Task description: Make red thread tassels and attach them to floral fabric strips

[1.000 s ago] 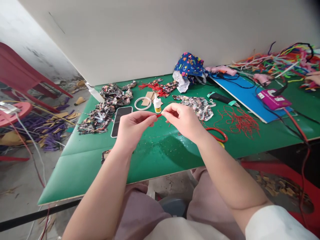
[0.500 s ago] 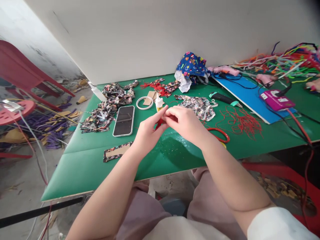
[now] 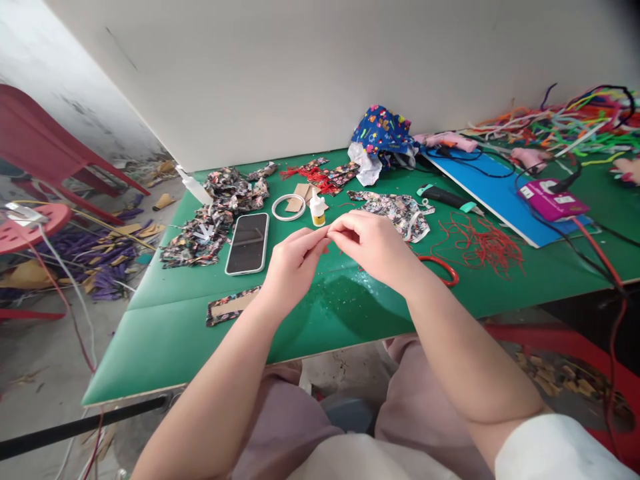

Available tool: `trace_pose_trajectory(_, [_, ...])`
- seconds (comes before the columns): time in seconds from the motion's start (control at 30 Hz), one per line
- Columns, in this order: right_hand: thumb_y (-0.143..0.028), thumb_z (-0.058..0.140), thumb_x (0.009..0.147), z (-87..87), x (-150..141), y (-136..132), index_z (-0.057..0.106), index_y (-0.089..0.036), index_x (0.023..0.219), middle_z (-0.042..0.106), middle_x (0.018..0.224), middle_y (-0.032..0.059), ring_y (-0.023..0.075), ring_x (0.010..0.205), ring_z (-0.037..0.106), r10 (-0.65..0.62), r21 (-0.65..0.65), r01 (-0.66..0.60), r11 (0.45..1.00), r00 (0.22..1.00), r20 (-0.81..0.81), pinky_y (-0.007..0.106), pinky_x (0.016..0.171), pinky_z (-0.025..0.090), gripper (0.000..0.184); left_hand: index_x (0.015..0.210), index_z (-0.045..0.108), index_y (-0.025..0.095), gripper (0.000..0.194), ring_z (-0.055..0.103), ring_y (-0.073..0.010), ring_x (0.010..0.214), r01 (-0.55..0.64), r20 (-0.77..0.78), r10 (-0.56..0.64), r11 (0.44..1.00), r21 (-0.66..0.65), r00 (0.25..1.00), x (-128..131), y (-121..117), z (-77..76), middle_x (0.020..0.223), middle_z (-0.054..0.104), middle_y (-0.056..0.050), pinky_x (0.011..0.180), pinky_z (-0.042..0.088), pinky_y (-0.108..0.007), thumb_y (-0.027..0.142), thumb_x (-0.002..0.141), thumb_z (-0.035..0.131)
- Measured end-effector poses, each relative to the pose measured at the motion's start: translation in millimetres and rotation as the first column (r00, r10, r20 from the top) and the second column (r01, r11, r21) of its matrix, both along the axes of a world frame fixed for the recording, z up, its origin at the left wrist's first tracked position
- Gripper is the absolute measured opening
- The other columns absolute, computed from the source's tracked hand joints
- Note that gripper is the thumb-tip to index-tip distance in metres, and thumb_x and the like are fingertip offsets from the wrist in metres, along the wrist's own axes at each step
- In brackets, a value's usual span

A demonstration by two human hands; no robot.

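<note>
My left hand (image 3: 295,263) and my right hand (image 3: 373,243) meet fingertip to fingertip above the green table (image 3: 165,333). Both pinch together around something small between them; earlier frames showed a short red cord there, and it is hidden now. Just beyond the fingers stand a small glue bottle (image 3: 317,209) and a white ring (image 3: 289,207). A phone (image 3: 247,242) lies face up left of my left hand. Red-handled scissors (image 3: 440,267) lie to the right, partly behind my right forearm. A fabric-wrapped card strip (image 3: 233,305) lies near my left wrist.
Floral fabric scraps (image 3: 210,217) pile at the back left, another floral piece (image 3: 397,210) in the middle. Loose red cords (image 3: 483,243), a utility knife (image 3: 445,195), a blue board (image 3: 495,190) with a magenta box (image 3: 549,198), glue guns and coloured strips sit right. Another person's hand (image 3: 627,168) shows far right.
My hands came together and dropped slightly; the red cord seen between the fingertips a second ago is now hidden. The fabric-wrapped strip has come into view beside my left arm.
</note>
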State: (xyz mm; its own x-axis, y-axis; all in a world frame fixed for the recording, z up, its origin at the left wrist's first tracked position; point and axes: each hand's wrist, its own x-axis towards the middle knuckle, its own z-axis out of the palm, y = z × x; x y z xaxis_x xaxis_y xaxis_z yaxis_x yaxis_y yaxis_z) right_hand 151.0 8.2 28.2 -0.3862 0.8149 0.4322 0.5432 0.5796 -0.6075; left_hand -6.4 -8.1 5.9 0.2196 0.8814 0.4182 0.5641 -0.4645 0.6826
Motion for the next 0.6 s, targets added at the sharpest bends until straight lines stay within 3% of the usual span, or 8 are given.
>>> trace_pose_trajectory(0.13, [-0.020, 0.049, 0.081, 1.9, 1.1, 0.0, 0.060, -0.016, 0.071, 0.056, 0.070, 0.0003, 0.0099, 0.063, 0.048, -0.010, -0.018, 0.010, 1.000, 0.999, -0.033, 0.023, 0.061, 0.036, 0.015, 0.097, 0.068, 0.021, 0.022, 0.062, -0.0149, 0.079, -0.067, 0.189, 0.074, 0.997, -0.047, 0.979, 1.3, -2.0, -0.2, 0.084, 0.069, -0.002, 0.073, 0.048, -0.025, 0.028, 0.081, 0.054])
trace_pose_trajectory(0.3, [-0.022, 0.048, 0.082, 3.2, 2.1, -0.8, 0.061, -0.016, 0.075, 0.057, 0.069, -0.0001, 0.0100, 0.063, 0.049, 0.003, -0.037, -0.006, 0.999, 0.996, -0.086, 0.023, 0.061, 0.037, 0.016, 0.083, 0.069, 0.019, 0.014, 0.065, -0.0140, 0.072, -0.086, 0.482, 0.164, 0.980, -0.180, 0.860, 3.7, -2.8, 0.3, 0.078, 0.070, -0.001, 0.069, 0.052, -0.024, 0.027, 0.072, 0.065])
trace_pose_trajectory(0.43, [-0.023, 0.048, 0.083, 1.2, 1.5, -0.8, 0.062, -0.017, 0.077, 0.058, 0.071, 0.0001, 0.0099, 0.064, 0.050, -0.015, -0.034, 0.012, 0.999, 0.994, -0.105, 0.024, 0.062, 0.037, 0.016, 0.077, 0.068, 0.018, 0.012, 0.063, -0.0118, 0.067, -0.077, 0.546, 0.184, 0.974, -0.212, 0.817, 3.7, -1.8, 1.3, 0.074, 0.069, 0.000, 0.064, 0.051, -0.022, 0.026, 0.068, 0.068])
trace_pose_trajectory(0.6, [-0.025, 0.047, 0.084, -0.9, 0.4, -0.4, 0.062, -0.017, 0.079, 0.059, 0.071, 0.0005, 0.0112, 0.066, 0.051, -0.037, -0.030, 0.034, 0.999, 0.993, -0.110, 0.025, 0.063, 0.038, 0.018, 0.076, 0.067, 0.017, 0.015, 0.062, -0.0125, 0.068, -0.099, 0.535, 0.219, 0.965, -0.245, 0.816, 1.6, -2.7, 1.9, 0.075, 0.068, -0.001, 0.064, 0.051, -0.023, 0.028, 0.066, 0.069])
